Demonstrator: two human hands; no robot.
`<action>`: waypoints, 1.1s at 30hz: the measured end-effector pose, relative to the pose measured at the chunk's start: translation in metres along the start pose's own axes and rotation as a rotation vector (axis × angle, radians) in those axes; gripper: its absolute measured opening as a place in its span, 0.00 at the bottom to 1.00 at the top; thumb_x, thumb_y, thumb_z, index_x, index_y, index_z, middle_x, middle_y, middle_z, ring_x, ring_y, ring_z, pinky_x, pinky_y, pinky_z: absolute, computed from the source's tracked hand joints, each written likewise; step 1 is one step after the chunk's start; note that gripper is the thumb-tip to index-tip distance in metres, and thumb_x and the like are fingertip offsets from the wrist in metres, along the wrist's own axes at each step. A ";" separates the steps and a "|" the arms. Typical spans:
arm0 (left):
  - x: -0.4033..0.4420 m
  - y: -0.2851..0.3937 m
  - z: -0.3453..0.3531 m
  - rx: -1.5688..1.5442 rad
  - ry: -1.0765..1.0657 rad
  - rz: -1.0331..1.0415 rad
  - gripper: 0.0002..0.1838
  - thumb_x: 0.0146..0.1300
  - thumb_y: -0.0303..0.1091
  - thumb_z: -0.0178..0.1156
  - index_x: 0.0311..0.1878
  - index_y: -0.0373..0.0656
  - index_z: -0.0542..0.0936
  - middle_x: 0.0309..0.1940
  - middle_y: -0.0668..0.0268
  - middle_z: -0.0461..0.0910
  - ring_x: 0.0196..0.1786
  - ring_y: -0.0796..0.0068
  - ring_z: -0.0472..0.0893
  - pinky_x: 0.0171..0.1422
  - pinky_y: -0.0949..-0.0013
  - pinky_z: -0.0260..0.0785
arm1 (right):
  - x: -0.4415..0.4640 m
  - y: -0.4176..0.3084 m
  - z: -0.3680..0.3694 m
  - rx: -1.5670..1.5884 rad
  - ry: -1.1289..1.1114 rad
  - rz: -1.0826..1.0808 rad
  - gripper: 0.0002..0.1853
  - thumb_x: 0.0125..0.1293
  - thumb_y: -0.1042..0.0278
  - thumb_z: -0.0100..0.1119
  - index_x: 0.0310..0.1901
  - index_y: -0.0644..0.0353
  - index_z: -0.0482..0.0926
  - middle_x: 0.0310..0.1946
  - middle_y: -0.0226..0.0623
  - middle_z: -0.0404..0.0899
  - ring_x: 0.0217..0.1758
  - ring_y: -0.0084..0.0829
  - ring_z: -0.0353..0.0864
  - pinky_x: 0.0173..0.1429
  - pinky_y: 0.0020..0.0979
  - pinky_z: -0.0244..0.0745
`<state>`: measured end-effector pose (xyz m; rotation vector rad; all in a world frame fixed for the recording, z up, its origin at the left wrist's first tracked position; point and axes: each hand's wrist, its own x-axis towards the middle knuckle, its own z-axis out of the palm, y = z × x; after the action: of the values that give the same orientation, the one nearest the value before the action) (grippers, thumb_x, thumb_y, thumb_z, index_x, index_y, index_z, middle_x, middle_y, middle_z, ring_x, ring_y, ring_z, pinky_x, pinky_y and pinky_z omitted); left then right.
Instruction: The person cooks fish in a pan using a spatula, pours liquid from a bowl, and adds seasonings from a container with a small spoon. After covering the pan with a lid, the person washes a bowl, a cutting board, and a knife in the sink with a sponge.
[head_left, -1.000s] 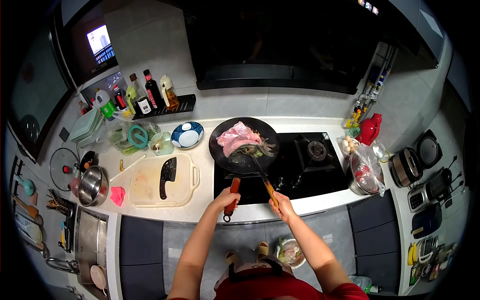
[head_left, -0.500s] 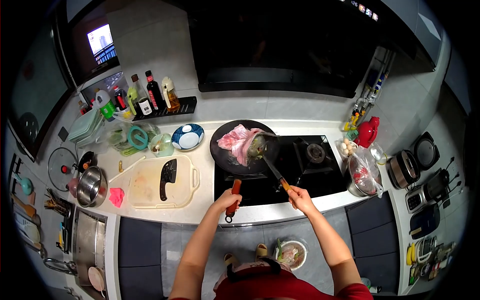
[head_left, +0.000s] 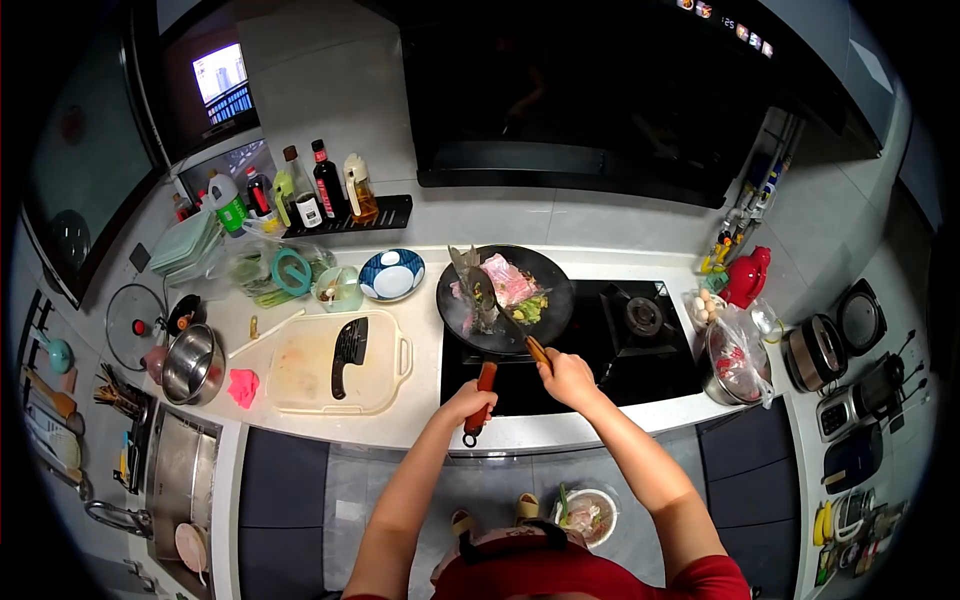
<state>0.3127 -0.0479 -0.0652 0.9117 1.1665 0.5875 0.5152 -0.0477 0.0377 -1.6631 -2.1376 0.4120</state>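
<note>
My left hand [head_left: 468,403] is closed around the reddish-brown handle of a black wok [head_left: 556,285], which sits over the left side of the stove. My right hand [head_left: 568,380] grips the wooden handle of a cooking spatula [head_left: 481,292]. Its dark blade is at the left part of the wok, by the rim. In the wok lie pinkish-white pieces of raw fish or meat [head_left: 510,281], with yellow-green bits [head_left: 533,308] showing to the right. Some of the food is hidden behind the blade.
A cutting board [head_left: 300,370] with a cleaver [head_left: 349,355] lies left of the stove. Behind it stands a blue-patterned plate [head_left: 391,274]. Several bottles [head_left: 327,180] line a black shelf. A second burner [head_left: 642,316] and a bagged pot [head_left: 735,350] are right; a bin [head_left: 587,517] stands below.
The spatula has swung from the wok's right side to its left, with my right hand shifting left and up. Greens now show under the pink pieces. My left hand stays on the wok handle.
</note>
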 end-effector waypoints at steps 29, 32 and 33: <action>-0.002 0.000 0.002 -0.020 0.010 -0.006 0.10 0.46 0.24 0.55 0.31 0.43 0.65 0.17 0.66 0.69 0.16 0.74 0.71 0.20 0.68 0.67 | 0.020 -0.003 0.024 -0.558 0.492 -0.300 0.13 0.48 0.67 0.55 0.37 0.42 0.83 0.27 0.29 0.71 0.32 0.31 0.70 0.32 0.31 0.67; 0.001 -0.003 0.001 -0.034 -0.002 -0.009 0.10 0.46 0.24 0.55 0.31 0.43 0.65 0.17 0.66 0.69 0.16 0.74 0.71 0.20 0.68 0.67 | 0.014 0.006 0.013 -0.572 0.509 -0.260 0.13 0.48 0.68 0.55 0.36 0.43 0.83 0.28 0.26 0.73 0.32 0.31 0.70 0.31 0.31 0.66; 0.001 -0.002 0.001 -0.031 0.005 -0.007 0.10 0.46 0.24 0.55 0.31 0.43 0.65 0.17 0.66 0.69 0.16 0.74 0.71 0.20 0.68 0.67 | 0.010 0.010 0.009 -0.572 0.514 -0.241 0.13 0.48 0.68 0.55 0.36 0.43 0.83 0.28 0.26 0.73 0.31 0.31 0.70 0.31 0.31 0.66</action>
<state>0.3139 -0.0487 -0.0674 0.8797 1.1615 0.6009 0.5174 -0.0351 0.0266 -1.5163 -2.1064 -0.6874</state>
